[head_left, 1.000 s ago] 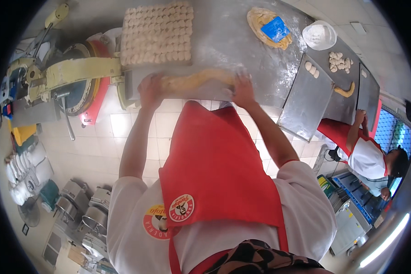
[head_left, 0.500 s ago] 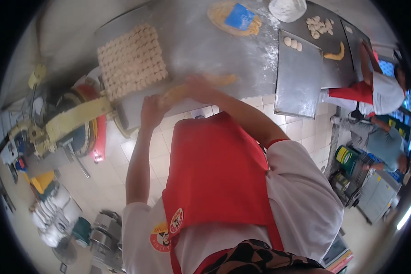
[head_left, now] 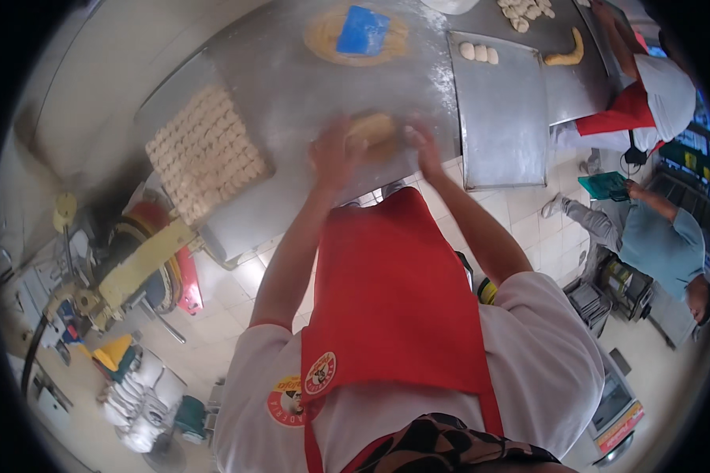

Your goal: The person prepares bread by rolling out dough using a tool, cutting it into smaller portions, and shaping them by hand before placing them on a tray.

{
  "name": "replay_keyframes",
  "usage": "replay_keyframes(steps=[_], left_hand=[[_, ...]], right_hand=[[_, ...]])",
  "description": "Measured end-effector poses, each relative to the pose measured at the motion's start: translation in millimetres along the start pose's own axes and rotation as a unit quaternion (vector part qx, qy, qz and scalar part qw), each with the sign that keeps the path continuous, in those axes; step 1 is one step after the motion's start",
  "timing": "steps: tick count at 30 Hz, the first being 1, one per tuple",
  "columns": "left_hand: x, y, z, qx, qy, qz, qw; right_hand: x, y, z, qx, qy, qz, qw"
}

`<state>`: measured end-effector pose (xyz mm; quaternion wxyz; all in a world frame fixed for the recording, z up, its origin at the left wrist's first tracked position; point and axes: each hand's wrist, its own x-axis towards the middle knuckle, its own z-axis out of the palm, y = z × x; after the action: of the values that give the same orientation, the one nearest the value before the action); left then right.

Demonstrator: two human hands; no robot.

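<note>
A short, thick piece of yellow dough point(head_left: 375, 135) is on the steel table between my hands, blurred by motion. At its left end is my left hand point(head_left: 336, 154), its thumb apart from the fingers; blur hides whether it touches the dough. Just off the right end, my right hand point(head_left: 426, 146) is open, with its fingers stretched forward and nothing in them. Farther back, a blue flat scraper point(head_left: 364, 31) lies on a tan, spread-out patch of dough or paste point(head_left: 319, 38).
Rows of pale dough pieces point(head_left: 207, 154) fill the table's left. To the right sits a metal tray point(head_left: 503, 130) holding three dough balls point(head_left: 479, 53). Beyond it lies a curved dough strip point(head_left: 569, 52). A yellowish machine point(head_left: 142, 264) stands left; two people are at right.
The long dough strip now appears shorter and thicker, farther right on the table. Both hands have moved right, and my right hand has come away from the dough. The view has shifted.
</note>
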<state>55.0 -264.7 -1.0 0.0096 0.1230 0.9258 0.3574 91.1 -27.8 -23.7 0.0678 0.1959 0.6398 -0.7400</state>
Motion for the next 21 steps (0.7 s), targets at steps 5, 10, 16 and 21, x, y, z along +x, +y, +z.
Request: replay_keyframes(steps=[5, 10, 16, 21], left_hand=[[0, -53, 43, -0.308, 0.094, -0.081, 0.943], [52, 19, -43, -0.105, 0.14, -0.092, 0.98], [89, 32, -15, 0.104, 0.039, -0.02, 0.994], [112, 1, 31, 0.242, 0.038, -0.125, 0.961]], right_hand=[[15, -13, 141, 0.334, -0.03, 0.088, 0.938], [58, -54, 150, -0.023, -0.04, -0.172, 0.984], [109, -16, 73, -0.252, 0.024, -0.213, 0.944], [139, -83, -16, -0.335, 0.068, -0.215, 0.915]])
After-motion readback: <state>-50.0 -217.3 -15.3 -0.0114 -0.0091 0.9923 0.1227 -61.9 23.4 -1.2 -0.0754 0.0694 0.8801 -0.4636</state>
